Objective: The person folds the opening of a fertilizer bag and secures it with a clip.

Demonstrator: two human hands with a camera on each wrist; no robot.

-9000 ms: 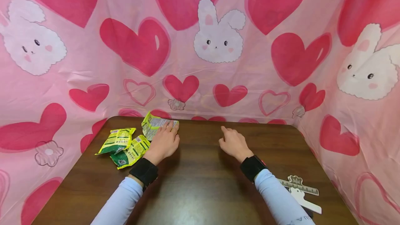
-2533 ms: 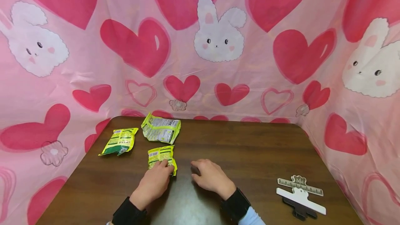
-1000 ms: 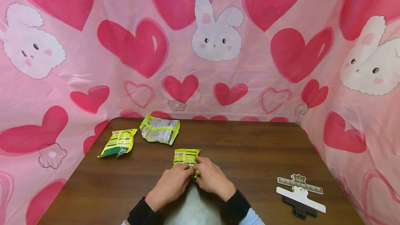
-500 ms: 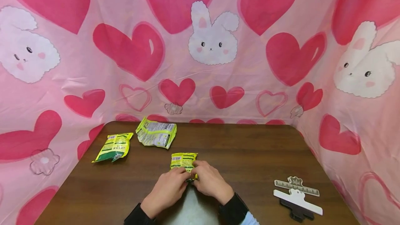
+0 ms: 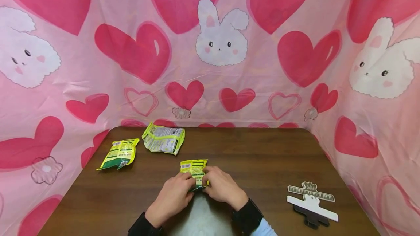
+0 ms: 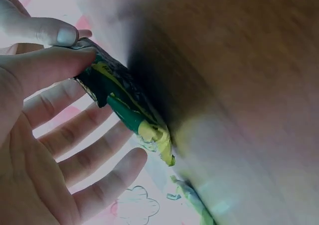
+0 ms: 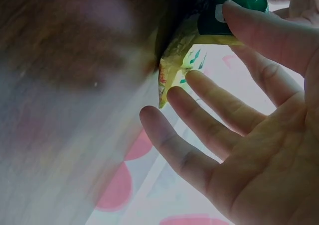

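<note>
A small yellow-green snack packet [image 5: 194, 166] lies at the middle of the brown table [image 5: 262, 156]. My left hand [image 5: 185, 188] and right hand [image 5: 209, 180] meet at its near edge and pinch it. In the left wrist view the thumb [image 6: 60, 63] presses the packet's dark green edge [image 6: 124, 105], and the other fingers are spread straight behind it. The right wrist view shows the right thumb [image 7: 259, 31] on the packet [image 7: 192, 41], again with the fingers spread behind. The hands hide the packet's near end in the head view.
Two more yellow-green packets lie at the far left, one [image 5: 119, 153] near the table's edge and one [image 5: 163, 141] by the back. A white and black clip [image 5: 311, 210] lies near the front right with a toothed strip [image 5: 311, 191] behind it. Pink heart-and-rabbit cloth surrounds the table.
My left hand drew one packet from the left pile to the table's middle, and the right hand joined it there. In the last half second the hands barely moved.
</note>
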